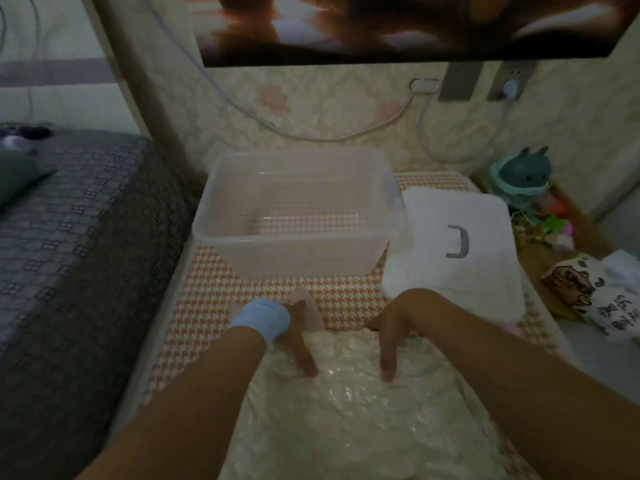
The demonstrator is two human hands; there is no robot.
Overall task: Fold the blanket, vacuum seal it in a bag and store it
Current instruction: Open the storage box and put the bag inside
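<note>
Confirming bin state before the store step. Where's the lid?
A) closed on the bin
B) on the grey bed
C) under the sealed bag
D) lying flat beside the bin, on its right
D: the white lid lies flat to the right of the clear bin, whose top is open.

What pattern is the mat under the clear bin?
Orange-and-white houndstooth mat, under the clear bin; the head view shows it.

A low pad covered in orange-and-white houndstooth cloth (339, 296) carries three things. A clear plastic storage box (294, 251) stands open at its far end, a white lid (460, 258) lies flat just right of it, and a crinkled vacuum bag (346, 410) fills the near end.
</note>
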